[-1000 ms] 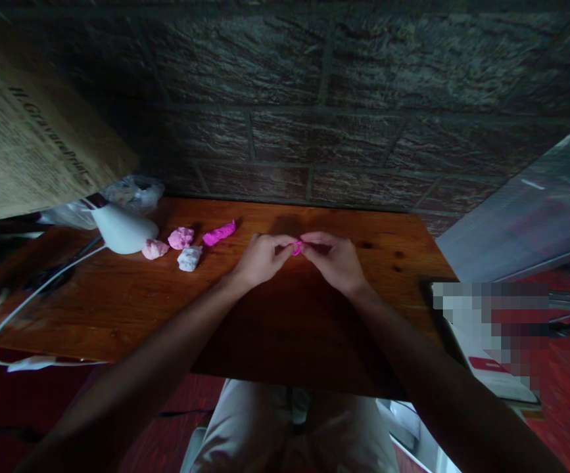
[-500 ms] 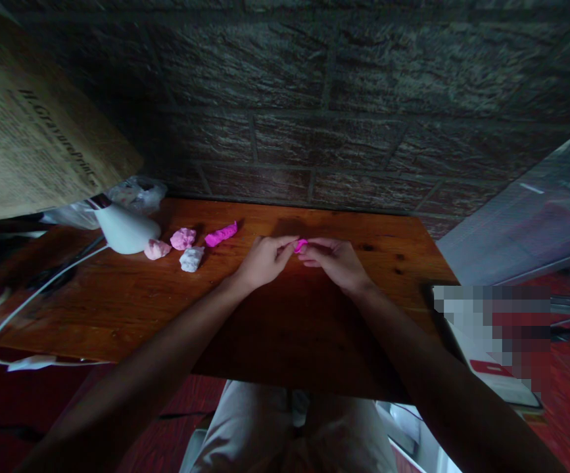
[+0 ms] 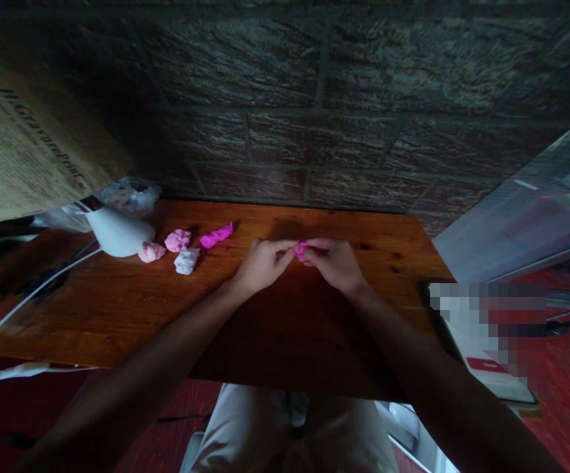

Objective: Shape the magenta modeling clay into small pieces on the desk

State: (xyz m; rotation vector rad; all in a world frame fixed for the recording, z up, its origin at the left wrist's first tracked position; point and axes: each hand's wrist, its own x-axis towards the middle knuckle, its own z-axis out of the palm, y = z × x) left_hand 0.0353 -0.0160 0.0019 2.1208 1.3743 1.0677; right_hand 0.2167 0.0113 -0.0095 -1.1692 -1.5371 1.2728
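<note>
MAGENTA PIECE PINCHED BETWEEN BOTH HANDS ABOVE TABLE

Head view. Clock positions are read with the magenta piece as the dial centre and 12 o'clock toward the stone-patterned wall.

The magenta piece is held between the fingertips of the left hand and the right hand, over the wooden table. On each hand the thumb and index finger are drawn narrow onto the piece. Most of it is covered by the fingers; its long axis and pointing direction cannot be told. The left forearm is extended from 7 o'clock, the right from 5 o'clock.

A magenta strip is laid on the table at 9 o'clock, apart from the left hand. Its long axis is aligned from 8 to 2 o'clock, the tapered end being directed to 2 o'clock.

Farther out at 9 o'clock, a pink lump is located, with a white lump at its 5 o'clock side and a pale pink lump at its 8 o'clock side, just beside the white lamp base. A printed shade is seen at 10 o'clock. Behind the base, a clear plastic bag is placed; its contents cannot be made out.
</note>
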